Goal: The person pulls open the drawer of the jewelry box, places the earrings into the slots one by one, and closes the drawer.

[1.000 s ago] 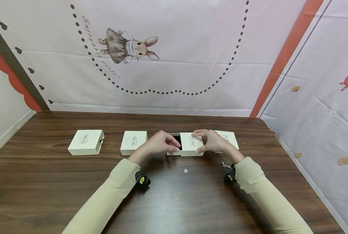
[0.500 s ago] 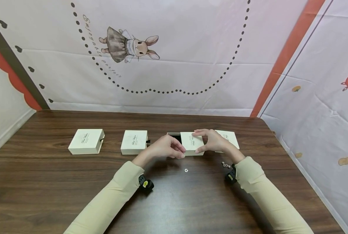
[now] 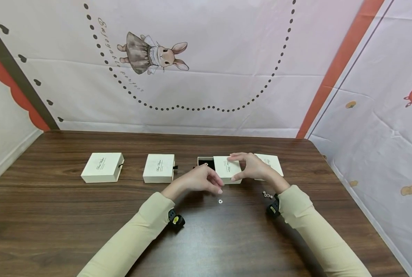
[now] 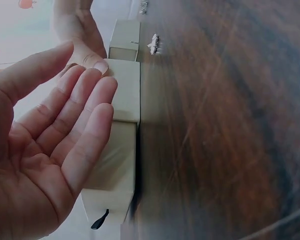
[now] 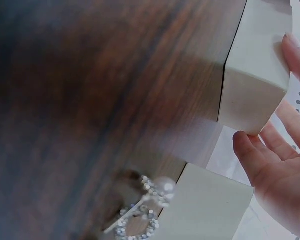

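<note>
A cream drawer-style jewelry box (image 3: 223, 169) stands with its drawer pulled out to the left, showing a black lining. A small sparkly flower-shaped earring (image 3: 206, 164) lies in that drawer. My right hand (image 3: 254, 168) grips the box's sleeve at its right end, thumb toward the front and fingers toward the back. In front of the drawer hovers my left hand (image 3: 203, 179), fingers loosely bent; the left wrist view shows its palm holding nothing. Just beyond its fingertips, a similar flower earring (image 3: 220, 201) lies on the table. A pearl and rhinestone earring (image 5: 145, 205) lies by my right wrist.
Two more cream boxes with black tabs, a far-left box (image 3: 102, 167) and a middle-left box (image 3: 159, 168), stand along the back. Another cream box (image 3: 271, 164) sits partly behind my right hand. A printed cloth (image 3: 226, 57) hangs behind the brown table (image 3: 206, 246).
My left hand has drawn out of the drawer toward the front right, uncovering the earring inside and nearing the one on the table. My right hand stays on the box.
</note>
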Action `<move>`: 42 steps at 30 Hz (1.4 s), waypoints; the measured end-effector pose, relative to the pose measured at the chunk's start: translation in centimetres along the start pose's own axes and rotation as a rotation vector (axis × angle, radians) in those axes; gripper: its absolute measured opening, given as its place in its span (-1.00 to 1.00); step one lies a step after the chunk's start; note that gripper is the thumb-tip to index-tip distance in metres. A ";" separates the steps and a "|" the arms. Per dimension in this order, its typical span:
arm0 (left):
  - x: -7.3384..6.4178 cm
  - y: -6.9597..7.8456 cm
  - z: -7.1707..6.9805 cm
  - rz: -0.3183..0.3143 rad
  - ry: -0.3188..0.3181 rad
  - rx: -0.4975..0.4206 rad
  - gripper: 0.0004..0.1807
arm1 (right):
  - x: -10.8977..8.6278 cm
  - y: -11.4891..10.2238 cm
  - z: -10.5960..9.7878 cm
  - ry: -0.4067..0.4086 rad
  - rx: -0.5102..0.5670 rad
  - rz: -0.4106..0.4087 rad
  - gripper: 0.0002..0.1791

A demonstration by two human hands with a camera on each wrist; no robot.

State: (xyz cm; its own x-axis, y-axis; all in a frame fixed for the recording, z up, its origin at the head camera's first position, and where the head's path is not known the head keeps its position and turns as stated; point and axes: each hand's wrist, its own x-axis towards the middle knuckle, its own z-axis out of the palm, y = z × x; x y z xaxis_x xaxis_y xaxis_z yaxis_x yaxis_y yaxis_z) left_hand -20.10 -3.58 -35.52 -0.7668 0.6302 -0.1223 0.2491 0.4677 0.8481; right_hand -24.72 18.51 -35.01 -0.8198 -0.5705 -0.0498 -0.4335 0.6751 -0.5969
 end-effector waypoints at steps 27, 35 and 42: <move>1.0 0.8 2.1 -0.063 -0.100 0.268 -0.93 | 0.0 0.0 0.0 0.000 -0.024 -0.026 -0.23; 1.1 1.4 2.4 -0.080 -0.098 0.390 -0.89 | 0.0 0.0 -0.1 0.001 -0.019 -0.027 -0.24; 0.9 1.4 2.3 -0.064 -0.083 0.457 -0.85 | 0.0 0.0 0.0 0.001 -0.023 -0.024 -0.23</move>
State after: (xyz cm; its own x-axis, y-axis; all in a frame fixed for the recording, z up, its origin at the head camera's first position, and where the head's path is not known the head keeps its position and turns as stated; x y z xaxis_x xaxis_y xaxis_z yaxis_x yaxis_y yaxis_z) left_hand -19.07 -0.92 -35.58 -0.7442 0.6295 -0.2236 0.4518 0.7208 0.5256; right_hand -24.76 18.55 -35.01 -0.8096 -0.5859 -0.0350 -0.4611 0.6718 -0.5797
